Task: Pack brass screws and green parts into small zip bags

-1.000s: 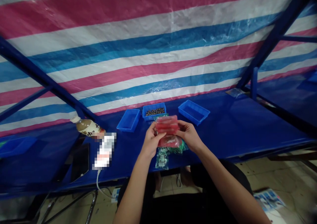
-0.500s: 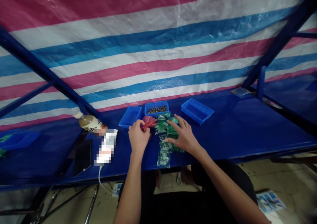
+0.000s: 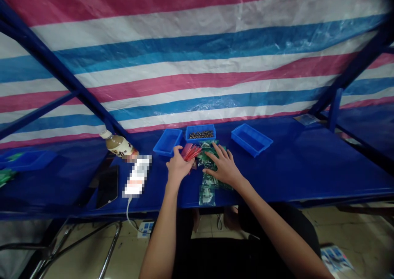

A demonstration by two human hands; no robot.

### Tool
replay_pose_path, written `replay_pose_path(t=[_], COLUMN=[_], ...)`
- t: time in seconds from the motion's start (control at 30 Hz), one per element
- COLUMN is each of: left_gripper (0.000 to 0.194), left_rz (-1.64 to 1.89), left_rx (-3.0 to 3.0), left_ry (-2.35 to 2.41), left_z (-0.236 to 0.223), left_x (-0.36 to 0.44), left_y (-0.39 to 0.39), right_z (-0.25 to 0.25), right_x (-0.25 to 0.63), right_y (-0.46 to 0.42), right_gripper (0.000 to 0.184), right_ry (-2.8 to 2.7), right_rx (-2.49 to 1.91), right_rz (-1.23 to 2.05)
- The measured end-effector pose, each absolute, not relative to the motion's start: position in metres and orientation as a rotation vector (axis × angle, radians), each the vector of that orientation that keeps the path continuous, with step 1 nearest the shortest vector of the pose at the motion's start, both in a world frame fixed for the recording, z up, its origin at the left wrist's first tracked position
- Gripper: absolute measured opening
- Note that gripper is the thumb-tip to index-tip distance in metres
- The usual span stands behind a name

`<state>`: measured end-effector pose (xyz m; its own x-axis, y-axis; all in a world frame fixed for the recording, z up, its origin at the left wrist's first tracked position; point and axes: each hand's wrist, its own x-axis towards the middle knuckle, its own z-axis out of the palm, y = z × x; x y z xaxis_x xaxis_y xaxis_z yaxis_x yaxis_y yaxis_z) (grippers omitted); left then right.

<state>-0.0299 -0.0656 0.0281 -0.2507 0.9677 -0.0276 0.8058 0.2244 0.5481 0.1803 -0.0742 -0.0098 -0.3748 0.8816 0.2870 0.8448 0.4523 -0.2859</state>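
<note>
My left hand [image 3: 177, 167] is closed around a bundle of thin red strips [image 3: 192, 152], which fan out to the right from between thumb and fingers. What the strips are exactly I cannot make out. My right hand [image 3: 224, 165] has its fingers spread over a spread of small clear packets with green contents [image 3: 207, 194], touching or just above them. Part of the packets is hidden under this hand. Right behind the packets stands a blue bin of small metal pieces [image 3: 201, 135].
An empty blue bin [image 3: 168, 141] stands left of the metal pieces, another blue bin [image 3: 251, 139] to the right. Farther left are a drink bottle [image 3: 119, 144], a blurred-out white phone-like thing [image 3: 137, 177] with a cable and a dark phone [image 3: 107, 186]. A striped sheet [image 3: 197, 79] hangs behind.
The red strips in my left hand have fanned out and show more. My left hand has turned, its fingers reaching farther forward. My right hand stays spread over the packets. The view has shifted slightly.
</note>
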Motion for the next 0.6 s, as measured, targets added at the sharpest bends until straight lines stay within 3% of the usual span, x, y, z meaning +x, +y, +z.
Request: replay_pose_path(t=[0.3, 0.43, 0.6], left_gripper=[0.062, 0.05, 0.05], left_rz=[1.393, 1.341, 1.196], left_rx=[1.064, 1.031, 0.955], left_ry=[1.705, 1.526, 1.394], left_z=[0.028, 0.027, 0.028], left_x=[-0.042, -0.049, -0.054], left_y=[-0.066, -0.066, -0.069], right_z=[-0.014, -0.013, -0.018], right_x=[0.184, 0.189, 0.191], right_y=[-0.074, -0.074, -0.073], right_gripper=[0.052, 0.049, 0.056], right_ry=[-2.149, -2.06, -1.991], right_rx=[-1.355, -1.341, -1.458], right_rz=[-0.026, -0.023, 0.011])
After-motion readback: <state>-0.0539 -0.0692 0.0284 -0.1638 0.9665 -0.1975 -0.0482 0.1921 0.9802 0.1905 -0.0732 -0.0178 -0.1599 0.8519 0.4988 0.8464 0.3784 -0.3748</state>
